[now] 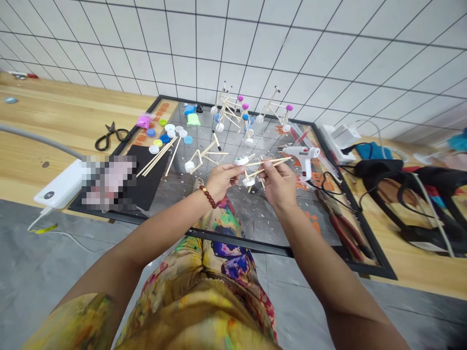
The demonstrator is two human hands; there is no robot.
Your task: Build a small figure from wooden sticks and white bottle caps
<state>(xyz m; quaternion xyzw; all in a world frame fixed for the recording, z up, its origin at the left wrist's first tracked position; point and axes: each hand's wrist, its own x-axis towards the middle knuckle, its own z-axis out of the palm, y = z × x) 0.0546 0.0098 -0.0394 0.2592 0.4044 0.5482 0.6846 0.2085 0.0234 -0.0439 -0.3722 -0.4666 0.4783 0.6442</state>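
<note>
A small bicycle-like frame of wooden sticks (275, 162) with white bottle caps as wheels is held up between my hands, above the glass-topped panel. My left hand (222, 181) pinches it beside the upper bottle cap (242, 160). A second bottle cap (248, 182) hangs below, joined to the sticks. My right hand (279, 184) is closed, thumb and fingers gripping the sticks toward their right end. Just left of my hands stands another stick model (206, 154) with a white cap and a black-tipped stick. Right of my right hand lies a white glue gun (302, 159).
Several finished stick models (233, 109) stand at the back by the tiled wall. Loose bottle caps (170, 130) and wooden sticks (156, 158) lie left. Scissors (111, 136), a power bank (60, 182), pliers (345, 226), a power strip (333, 141) and cables surround the panel.
</note>
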